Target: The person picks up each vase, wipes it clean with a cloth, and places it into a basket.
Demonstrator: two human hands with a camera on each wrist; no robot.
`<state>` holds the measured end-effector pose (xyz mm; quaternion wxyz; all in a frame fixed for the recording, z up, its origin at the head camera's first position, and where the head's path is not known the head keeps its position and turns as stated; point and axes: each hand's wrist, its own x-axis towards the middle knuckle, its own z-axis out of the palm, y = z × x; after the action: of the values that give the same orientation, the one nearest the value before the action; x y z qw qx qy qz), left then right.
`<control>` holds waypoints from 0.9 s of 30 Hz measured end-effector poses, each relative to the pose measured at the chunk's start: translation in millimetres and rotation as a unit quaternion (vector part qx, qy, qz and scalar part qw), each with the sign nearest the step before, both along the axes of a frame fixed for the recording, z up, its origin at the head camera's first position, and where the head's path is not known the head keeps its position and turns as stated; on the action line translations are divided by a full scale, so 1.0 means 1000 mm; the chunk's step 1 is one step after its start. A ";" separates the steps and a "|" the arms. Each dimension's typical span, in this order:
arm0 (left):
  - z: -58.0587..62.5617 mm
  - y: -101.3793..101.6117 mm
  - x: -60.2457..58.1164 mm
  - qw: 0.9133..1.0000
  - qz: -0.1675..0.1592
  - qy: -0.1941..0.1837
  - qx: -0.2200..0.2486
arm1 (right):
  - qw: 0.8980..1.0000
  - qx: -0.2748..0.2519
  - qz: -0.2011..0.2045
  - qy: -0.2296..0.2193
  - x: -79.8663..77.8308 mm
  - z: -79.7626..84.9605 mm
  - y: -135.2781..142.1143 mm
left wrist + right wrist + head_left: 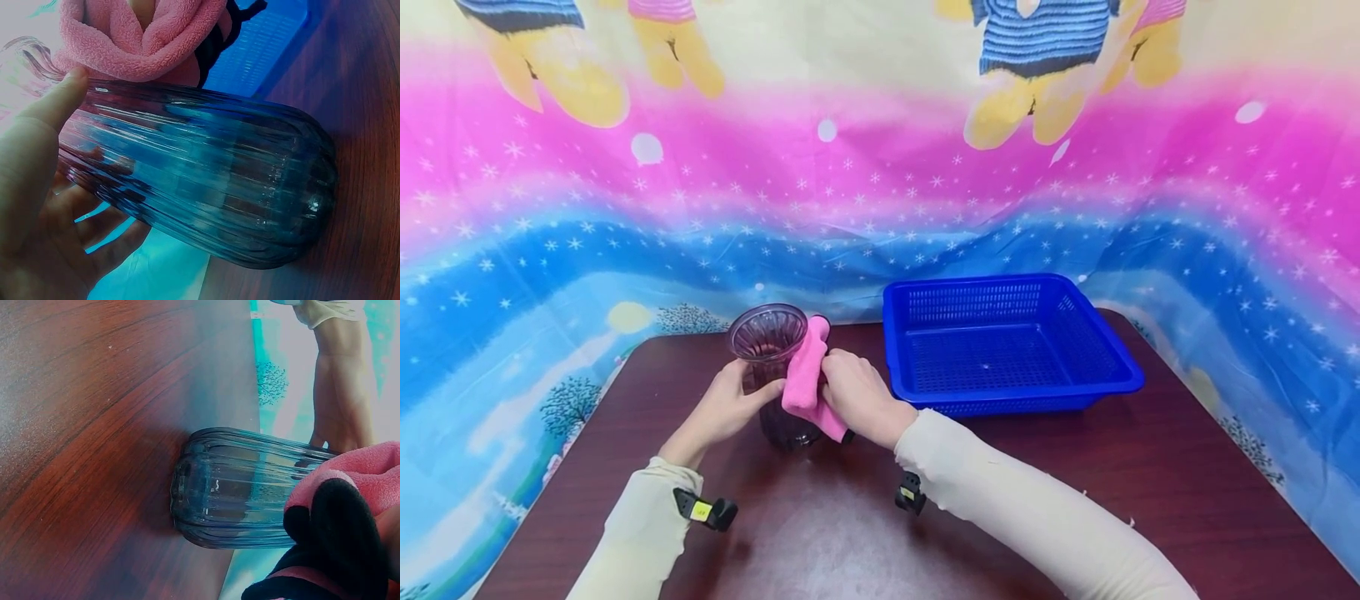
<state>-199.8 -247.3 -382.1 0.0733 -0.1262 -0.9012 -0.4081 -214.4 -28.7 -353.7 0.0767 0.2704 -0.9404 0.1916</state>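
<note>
Nearest: two cream cloth sleeves (1037, 500), edges ragged and wrinkled, with small black wrist-worn cameras (703, 510) below the cuffs. Between the forearms, open surface of a glossy, dark reddish-brown wood-grain table (820, 517).

Left hand (718, 412) grasps a translucent purple-grey ribbed glass vase (782, 425) under its flared rim, thumb on one side, fingers round the other. Vase roughly upright, mouth up, over the table's left-centre; cannot tell whether its base touches the wood. Right hand (861, 400) grips a thick pink fluffy cloth with black edging (807, 371), laid against the vase's right side.

Just beyond the right hand: a blue rectangular plastic basket with perforated walls (985, 358), well right of the vase — the right hand and cloth take up the gap between. Table's rounded far corners meet a pink-and-blue printed backdrop (775, 167), creased, snowflake-dotted.

Left wrist view gives the cloth's looped pile and a fingertip in its folds; right wrist view gives the bulky black trim — and the vase's rounded, fluted base.
</note>
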 end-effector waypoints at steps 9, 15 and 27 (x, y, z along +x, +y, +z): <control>-0.002 0.000 0.000 1.000 -0.001 0.006 -0.004 | 1.000 0.001 -0.002 0.001 0.001 -0.001 -0.002; -0.001 0.000 0.000 1.000 -0.003 0.009 -0.005 | 1.000 -0.006 -0.007 -0.011 0.001 -0.001 -0.002; -0.001 0.000 0.000 1.000 0.000 0.008 -0.005 | 1.000 -0.005 -0.007 -0.010 0.001 -0.005 -0.002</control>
<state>-199.7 -246.9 -383.3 0.0799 -0.1299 -0.9025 -0.4027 -213.3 -30.3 -359.2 0.0703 0.2614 -0.9420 0.1983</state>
